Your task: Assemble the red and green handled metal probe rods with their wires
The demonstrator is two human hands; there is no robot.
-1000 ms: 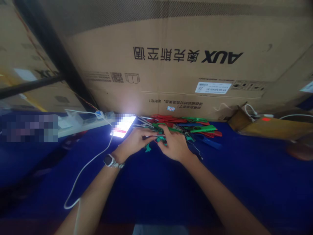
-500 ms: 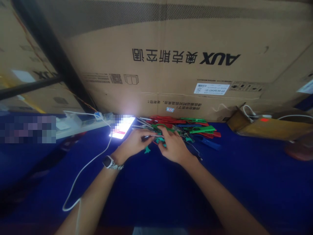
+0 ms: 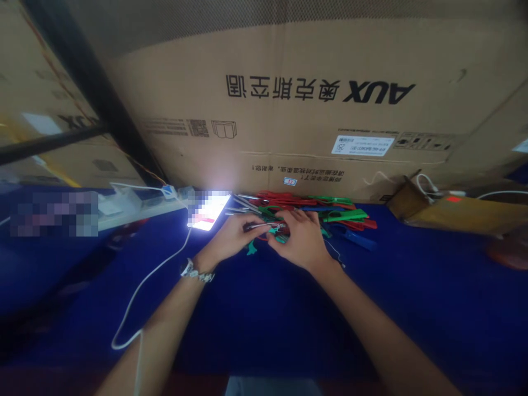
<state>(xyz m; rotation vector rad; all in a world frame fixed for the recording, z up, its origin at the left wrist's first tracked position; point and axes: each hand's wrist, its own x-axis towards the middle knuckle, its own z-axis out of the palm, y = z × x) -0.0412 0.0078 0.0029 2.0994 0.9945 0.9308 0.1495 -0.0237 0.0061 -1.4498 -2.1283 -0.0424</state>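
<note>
My left hand (image 3: pixel 233 235), with a metal-band watch on its wrist, is closed in a pinch on a thin pale wire-like strand (image 3: pixel 260 225). The strand runs across toward my right hand (image 3: pixel 304 237), whose fingers are curled over something small and blurred at its far end. Under and behind both hands lies a pile of red (image 3: pixel 284 197), green (image 3: pixel 350 215) and blue flat strips (image 3: pixel 358 240). Slim metal rods (image 3: pixel 247 204) stick out at the pile's left. A small teal-green piece (image 3: pixel 251 248) rests on the blue cloth just below my left fingertips.
A lit phone (image 3: pixel 211 212) lies left of the pile. Its white cable (image 3: pixel 142 278) loops over the cloth to my left forearm. Behind stands a large cardboard carton (image 3: pixel 289 121). A white power strip (image 3: pixel 124 212) is at left, and an open brown box (image 3: pixel 445 214) with cables at right.
The right fingers have shifted slightly and bent differently over the small parts. The strand between my hands shows more plainly. My left wrist has turned a little, and the whole view has shifted slightly.
</note>
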